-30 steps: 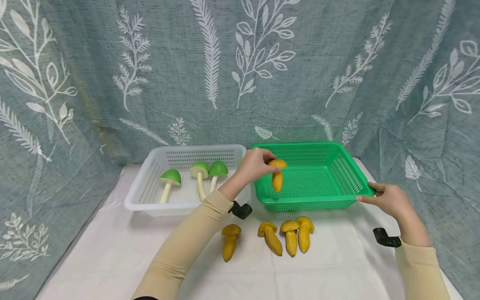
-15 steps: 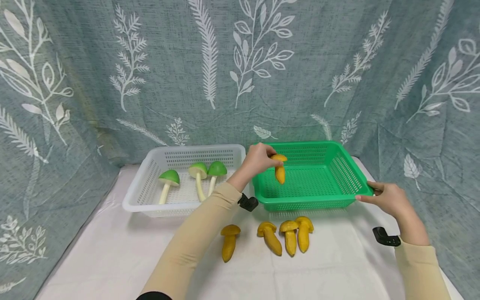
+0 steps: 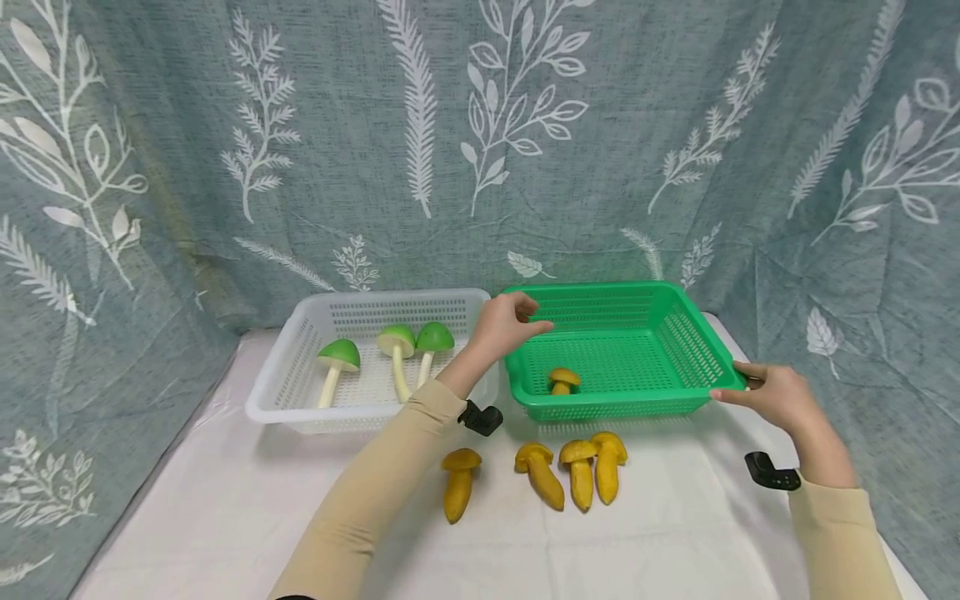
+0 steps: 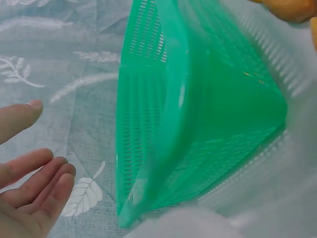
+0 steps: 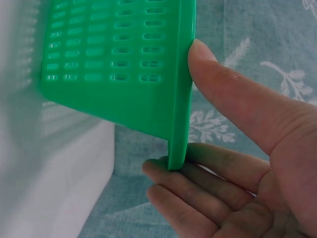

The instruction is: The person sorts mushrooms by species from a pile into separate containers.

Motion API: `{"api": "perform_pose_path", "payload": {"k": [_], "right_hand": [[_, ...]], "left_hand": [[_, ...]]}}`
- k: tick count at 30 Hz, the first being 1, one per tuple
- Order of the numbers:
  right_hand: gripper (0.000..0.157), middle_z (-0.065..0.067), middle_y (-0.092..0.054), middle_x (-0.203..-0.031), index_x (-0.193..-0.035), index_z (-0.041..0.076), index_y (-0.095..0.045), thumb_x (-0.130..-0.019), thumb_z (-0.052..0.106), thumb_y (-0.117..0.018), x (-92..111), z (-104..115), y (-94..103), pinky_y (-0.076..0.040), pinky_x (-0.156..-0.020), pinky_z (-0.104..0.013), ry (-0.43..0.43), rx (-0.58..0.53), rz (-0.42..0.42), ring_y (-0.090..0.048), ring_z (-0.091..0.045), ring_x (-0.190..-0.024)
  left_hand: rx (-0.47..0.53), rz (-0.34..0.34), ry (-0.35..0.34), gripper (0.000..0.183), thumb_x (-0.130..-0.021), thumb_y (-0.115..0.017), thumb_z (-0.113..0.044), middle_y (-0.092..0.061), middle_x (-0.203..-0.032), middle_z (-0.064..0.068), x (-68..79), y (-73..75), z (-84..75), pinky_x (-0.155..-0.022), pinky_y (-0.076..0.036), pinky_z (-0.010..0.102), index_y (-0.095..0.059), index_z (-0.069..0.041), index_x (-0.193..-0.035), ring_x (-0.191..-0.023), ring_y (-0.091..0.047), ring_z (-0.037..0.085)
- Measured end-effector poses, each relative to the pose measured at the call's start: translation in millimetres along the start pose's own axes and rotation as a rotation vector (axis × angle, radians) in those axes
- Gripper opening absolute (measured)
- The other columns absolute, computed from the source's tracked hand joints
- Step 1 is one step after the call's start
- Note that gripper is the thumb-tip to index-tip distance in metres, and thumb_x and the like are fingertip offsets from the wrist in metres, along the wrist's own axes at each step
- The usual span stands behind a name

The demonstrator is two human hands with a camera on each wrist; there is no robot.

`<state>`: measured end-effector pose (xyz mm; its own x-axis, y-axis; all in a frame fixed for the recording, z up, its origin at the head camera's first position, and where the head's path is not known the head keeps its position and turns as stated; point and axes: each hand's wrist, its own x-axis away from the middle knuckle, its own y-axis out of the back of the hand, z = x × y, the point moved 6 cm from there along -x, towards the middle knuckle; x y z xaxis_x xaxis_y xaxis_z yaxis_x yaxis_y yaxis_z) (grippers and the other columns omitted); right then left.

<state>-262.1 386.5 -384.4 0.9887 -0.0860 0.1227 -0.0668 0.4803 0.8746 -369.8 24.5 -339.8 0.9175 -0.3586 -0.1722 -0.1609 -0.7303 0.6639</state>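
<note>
My left hand (image 3: 504, 325) hovers over the left end of the green basket (image 3: 618, 401), holding nothing. Its thumb and fingers are spread apart in the left wrist view. Below it, a yellow mushroom (image 3: 563, 379) sits in the basket near the front left corner, its stem partly hidden by the front wall. At the basket's right front corner, my right hand (image 3: 780, 400) grips the rim. The right wrist view has the thumb (image 5: 208, 62) on the rim's top and fingers beneath it. Several yellow mushrooms (image 3: 544, 475) lie on the white cloth in front.
A white basket (image 3: 279, 367) stands left of the green one and holds three green-capped mushrooms (image 3: 397, 342). One more yellow mushroom (image 3: 459, 483) lies apart on the cloth, near the left forearm. A leaf-patterned curtain (image 3: 360, 150) hangs behind the baskets.
The left hand has let go of the yellow mushroom, which now rests in the green basket. That hand has drawn slightly left. My right hand has stayed on the rim.
</note>
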Motion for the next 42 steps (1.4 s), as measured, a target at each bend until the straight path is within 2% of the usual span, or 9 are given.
{"api": "perform_pose_path", "payload": {"k": [5,13,20,24,30,33,36,42], "right_hand": [[0.101,-0.041,-0.038,-0.133,-0.145,-0.005,-0.029,-0.08,0.063,-0.063,0.8,-1.1,-1.2,-0.045,-0.084,-0.06,-0.012,-0.015,0.006,-0.04,-0.054,-0.117],[0.101,-0.041,-0.038,-0.134,-0.146,-0.005,-0.028,-0.08,0.064,-0.063,1.0,-1.0,-2.7,-0.044,-0.085,-0.062,-0.024,-0.021,0.006,-0.04,-0.055,-0.118],[0.1,-0.041,-0.04,-0.133,-0.146,-0.005,-0.028,-0.08,0.063,-0.063,0.7,-1.8,-3.2,-0.045,-0.084,-0.06,-0.023,-0.017,0.005,-0.04,-0.055,-0.117],[0.101,-0.041,-0.038,-0.133,-0.146,-0.005,-0.027,-0.08,0.063,-0.063,0.9,-2.7,-3.0,-0.045,-0.083,-0.06,-0.031,-0.022,0.013,-0.039,-0.055,-0.117],[0.101,-0.041,-0.04,-0.133,-0.146,-0.005,-0.027,-0.081,0.063,-0.063,2.2,-2.1,-1.8,-0.045,-0.084,-0.06,-0.033,-0.024,0.013,-0.04,-0.055,-0.117],[0.101,-0.041,-0.041,-0.132,-0.146,-0.005,-0.027,-0.081,0.063,-0.063,2.7,-1.7,-1.2,-0.045,-0.084,-0.06,-0.03,-0.022,0.01,-0.041,-0.055,-0.116],[0.102,-0.041,-0.04,-0.132,-0.146,-0.005,-0.027,-0.08,0.063,-0.063,2.5,-1.8,-1.5,-0.045,-0.084,-0.06,-0.032,-0.025,0.014,-0.04,-0.055,-0.117],[0.104,-0.041,-0.038,-0.134,-0.147,-0.004,-0.025,-0.079,0.066,-0.062,2.3,-1.8,-2.8,-0.044,-0.085,-0.062,-0.039,-0.03,0.026,-0.038,-0.057,-0.118]], "left_hand": [[0.09,-0.035,-0.031,0.04,-0.085,-0.072,-0.032,-0.065,-0.115,0.009,20.9,9.1,3.2,-0.085,-0.053,0.031,-0.064,-0.009,-0.117,-0.103,-0.062,0.024],[0.097,-0.105,-0.093,0.037,-0.084,-0.073,-0.032,-0.067,-0.112,0.005,56.5,18.1,2.7,-0.083,-0.054,0.028,-0.066,-0.011,-0.113,-0.098,-0.064,0.019],[0.136,-0.154,-0.116,0.035,-0.082,-0.075,-0.03,-0.067,-0.109,0.003,78.4,20.7,9.4,-0.084,-0.055,0.033,-0.067,-0.012,-0.11,-0.098,-0.065,0.02],[0.171,-0.16,-0.121,0.035,-0.082,-0.075,-0.029,-0.067,-0.11,0.008,91.0,22.9,14.3,-0.085,-0.055,0.034,-0.067,-0.011,-0.111,-0.1,-0.064,0.025],[0.202,-0.17,-0.158,0.031,-0.081,-0.077,-0.022,-0.069,-0.106,0.008,106.8,24.9,17.2,-0.084,-0.056,0.036,-0.069,-0.008,-0.107,-0.095,-0.065,0.02],[0.201,-0.178,-0.154,0.03,-0.079,-0.078,-0.022,-0.069,-0.105,0.005,115.1,25.5,18.3,-0.082,-0.056,0.033,-0.069,-0.011,-0.106,-0.093,-0.066,0.018],[0.22,-0.18,-0.145,0.03,-0.078,-0.079,-0.022,-0.069,-0.105,0.008,123.5,25.5,21.0,-0.083,-0.056,0.033,-0.069,-0.011,-0.105,-0.094,-0.066,0.02],[0.229,-0.191,-0.133,0.029,-0.077,-0.08,-0.019,-0.069,-0.102,0.007,139.2,24.9,30.7,-0.083,-0.056,0.038,-0.069,-0.009,-0.102,-0.093,-0.066,0.023]]}}
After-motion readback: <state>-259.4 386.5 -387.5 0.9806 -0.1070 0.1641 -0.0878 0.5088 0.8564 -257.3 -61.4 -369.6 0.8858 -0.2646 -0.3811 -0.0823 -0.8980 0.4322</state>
